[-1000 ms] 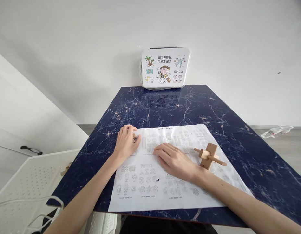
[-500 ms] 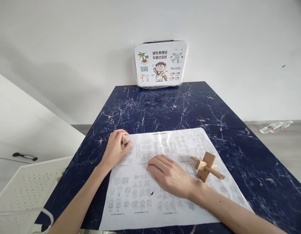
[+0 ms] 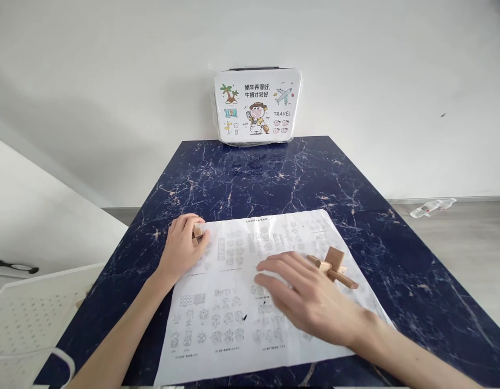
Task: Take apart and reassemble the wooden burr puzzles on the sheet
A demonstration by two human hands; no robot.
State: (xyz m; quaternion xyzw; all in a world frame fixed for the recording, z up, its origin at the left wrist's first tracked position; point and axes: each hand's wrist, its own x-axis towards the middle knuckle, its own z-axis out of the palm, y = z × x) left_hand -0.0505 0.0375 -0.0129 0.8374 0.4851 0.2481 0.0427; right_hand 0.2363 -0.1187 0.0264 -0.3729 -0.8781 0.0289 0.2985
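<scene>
My left hand (image 3: pixel 184 243) is curled round a small wooden block puzzle (image 3: pixel 197 232) at the far left corner of the printed sheet (image 3: pixel 217 281); the hand covers much of that puzzle. Over the middle of the sheet, my right hand (image 3: pixel 310 297) is open, palm down, its fingers stretched and a little apart with nothing in them. Just beyond its knuckles sits an interlocking wooden puzzle (image 3: pixel 335 266), made of crossed bars and a flat upright piece, partly hidden by the hand. Rows of small line diagrams cover the sheet.
The sheet lies on a dark blue marbled table (image 3: pixel 254 178). A white case with cartoon prints (image 3: pixel 256 108) stands against the wall at the table's far edge. A white perforated basket (image 3: pixel 39 308) is at the left, with a white cable (image 3: pixel 63 359). A clear plastic bottle (image 3: pixel 432 207) lies on the floor.
My right hand has come up off the sheet and shifted right towards the interlocking puzzle, its fingers spreading. My left hand keeps its hold. The whole view has shifted slightly.
</scene>
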